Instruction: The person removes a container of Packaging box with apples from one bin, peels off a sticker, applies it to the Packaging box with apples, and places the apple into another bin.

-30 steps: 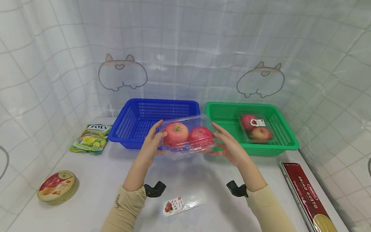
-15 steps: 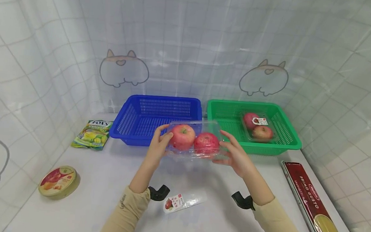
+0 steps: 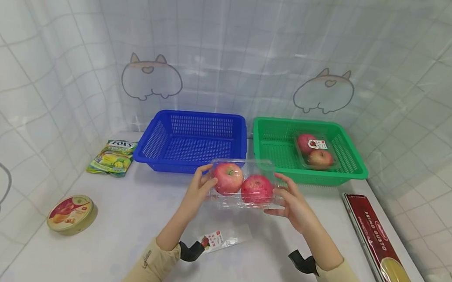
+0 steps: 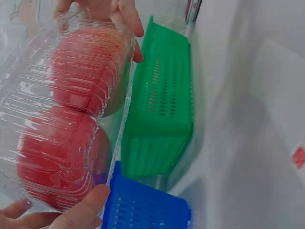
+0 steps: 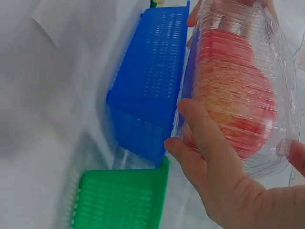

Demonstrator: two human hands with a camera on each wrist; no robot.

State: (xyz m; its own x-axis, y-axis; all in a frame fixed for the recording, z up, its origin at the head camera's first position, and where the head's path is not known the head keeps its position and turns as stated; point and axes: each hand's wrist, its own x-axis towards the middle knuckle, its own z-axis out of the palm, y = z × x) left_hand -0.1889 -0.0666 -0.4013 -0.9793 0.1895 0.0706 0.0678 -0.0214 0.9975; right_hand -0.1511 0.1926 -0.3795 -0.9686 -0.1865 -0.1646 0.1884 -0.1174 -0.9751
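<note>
A clear plastic clamshell with two red apples inside is held in the air above the white table, in front of the two baskets. My left hand grips its left end and my right hand grips its right end. The left wrist view shows the clamshell from below with my thumb on its edge. In the right wrist view my fingers curl round the ribbed clamshell. Behind stand an empty blue basket and a green basket holding another apple pack.
A small printed label in clear film lies on the table below the clamshell. A green candy bag and a round tin sit at the left. A long red spaghetti box lies along the right edge. Tiled curtains enclose the table.
Both hands have brought the apple clamshell nearer and a little lower, away from the blue basket's front rim. The grip on both ends is unchanged.
</note>
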